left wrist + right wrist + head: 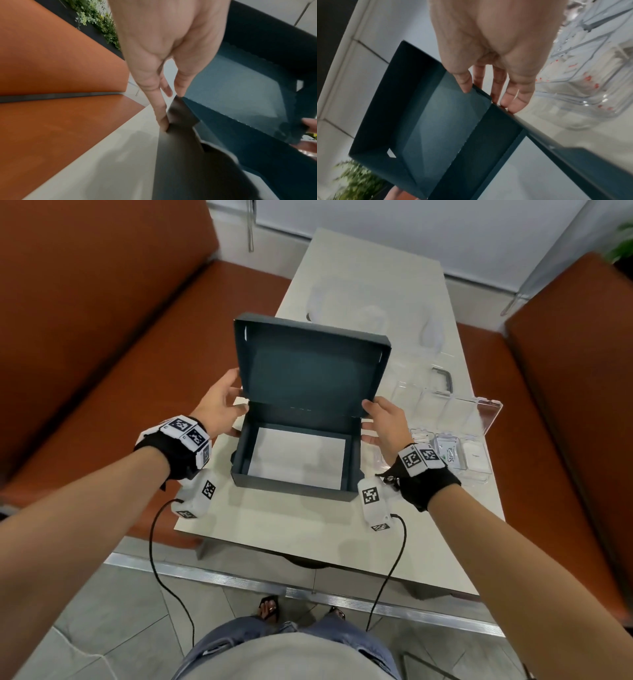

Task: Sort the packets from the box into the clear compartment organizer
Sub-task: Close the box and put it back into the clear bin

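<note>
A dark teal box (291, 490) stands on the white table with its lid (308, 364) raised upright. Only a white sheet (298, 457) shows on the box's floor; no packets are visible inside. My left hand (238, 392) is at the lid's lower left corner, fingers straight, one fingertip (163, 125) touching the box's side flap. My right hand (368, 416) pinches the lid's right edge, thumb (465, 86) on the inner face and fingers behind. To the right lies the clear compartment organizer (476, 474), open, with a Stevia packet (448, 451) and white packets in its compartments.
Orange benches (102, 354) flank the table on both sides. More clear plastic pieces (346, 309) lie at the table's far end, and a grey handle (443, 376) sits on the organizer's far part. The near table edge (274, 546) lies just behind my wrists.
</note>
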### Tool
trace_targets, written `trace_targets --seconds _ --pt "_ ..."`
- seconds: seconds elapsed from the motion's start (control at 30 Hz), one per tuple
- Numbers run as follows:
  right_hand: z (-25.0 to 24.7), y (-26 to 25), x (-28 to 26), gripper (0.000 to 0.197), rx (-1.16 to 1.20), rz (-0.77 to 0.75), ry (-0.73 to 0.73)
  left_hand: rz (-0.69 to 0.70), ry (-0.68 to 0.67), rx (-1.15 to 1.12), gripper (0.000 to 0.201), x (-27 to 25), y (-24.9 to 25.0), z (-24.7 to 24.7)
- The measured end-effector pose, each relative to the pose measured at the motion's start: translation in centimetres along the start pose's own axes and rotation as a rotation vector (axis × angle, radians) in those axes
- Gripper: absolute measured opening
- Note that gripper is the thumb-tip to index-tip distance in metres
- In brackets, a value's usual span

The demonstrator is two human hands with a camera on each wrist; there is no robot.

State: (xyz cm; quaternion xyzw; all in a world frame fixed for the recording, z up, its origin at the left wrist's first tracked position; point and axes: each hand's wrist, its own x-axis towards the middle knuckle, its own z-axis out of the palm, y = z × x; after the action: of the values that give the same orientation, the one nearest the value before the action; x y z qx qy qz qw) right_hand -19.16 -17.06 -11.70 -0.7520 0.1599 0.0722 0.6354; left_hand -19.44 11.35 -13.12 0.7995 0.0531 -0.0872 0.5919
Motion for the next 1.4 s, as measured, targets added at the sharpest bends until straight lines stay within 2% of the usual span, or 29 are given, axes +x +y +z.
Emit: trace_targets --seconds 0.07,0.17,0.23,0.33,0.4,0.5,0.6,0.73,0.83,0.9,0.93,1.07,1.2,1.3,1.4 --pt "-0.6 0.1 -0.1 0.029 0.05 0.026 -0.019 -0.023 -0.013 -0.048 0.081 0.0 0.1 0.1" --pt "-1.4 0.0 -0.1 0.038 0.11 0.048 -0.046 -0.064 0.006 -0.192 0.077 -0.2 0.4 0.1" --pt "-1.9 -0.1 -0.2 0.042 0.137 0.066 -0.058 -0.082 0.034 -0.276 0.066 -0.4 0.8 -0.1" --pt "-2.1 -0.2 -0.5 0.029 0.163 0.099 -0.088 -0.123 0.063 -0.374 0.043 -0.8 1.5 -0.3" --pt "-2.2 -0.1 -0.6 0.028 0.21 0.128 -0.103 -0.137 0.071 -0.396 0.026 -1.1 2.0 -0.2" --pt "-2.1 -0.2 -0.5 0.037 0.285 0.127 -0.117 -0.135 0.035 -0.451 0.041 -1.1 2.4 0.0" --pt "-1.4 -0.6 -0.4 0.03 0.41 0.079 -0.092 -0.121 -0.005 -0.555 0.052 -0.6 2.8 0.6" --pt "-1.3 -1.0 -0.2 0.024 0.448 0.06 -0.084 -0.113 -0.004 -0.653 0.036 -0.4 2.9 1.0" --pt "-2.1 -0.8 -0.1 0.03 0.264 0.073 -0.119 -0.06 0.033 -0.552 0.014 -0.5 1.7 0.6" --pt "-2.5 -0.3 -0.1 0.033 0.148 0.089 -0.151 -0.031 0.038 -0.379 0.013 -0.5 0.7 -0.1" --pt "-2.6 0.1 0.0 0.034 0.1 0.102 -0.167 -0.059 0.008 -0.341 0.016 -0.6 0.4 -0.5" --pt "-2.2 2.0 -0.1 0.045 -0.071 0.167 -0.223 -0.204 -0.124 -0.135 0.053 -0.8 -1.9 -1.1" --pt "-1.1 3.1 -0.2 0.059 -0.148 0.17 -0.216 -0.267 -0.143 -0.065 0.079 -0.6 -3.3 -0.3" --pt "-0.4 3.3 -0.2 0.042 -0.146 0.164 -0.245 -0.322 -0.136 -0.123 0.085 0.2 -3.8 0.5" --pt "0.1 3.5 -0.3 0.028 -0.175 0.193 -0.258 -0.338 -0.165 -0.125 0.068 0.7 -4.3 1.4"
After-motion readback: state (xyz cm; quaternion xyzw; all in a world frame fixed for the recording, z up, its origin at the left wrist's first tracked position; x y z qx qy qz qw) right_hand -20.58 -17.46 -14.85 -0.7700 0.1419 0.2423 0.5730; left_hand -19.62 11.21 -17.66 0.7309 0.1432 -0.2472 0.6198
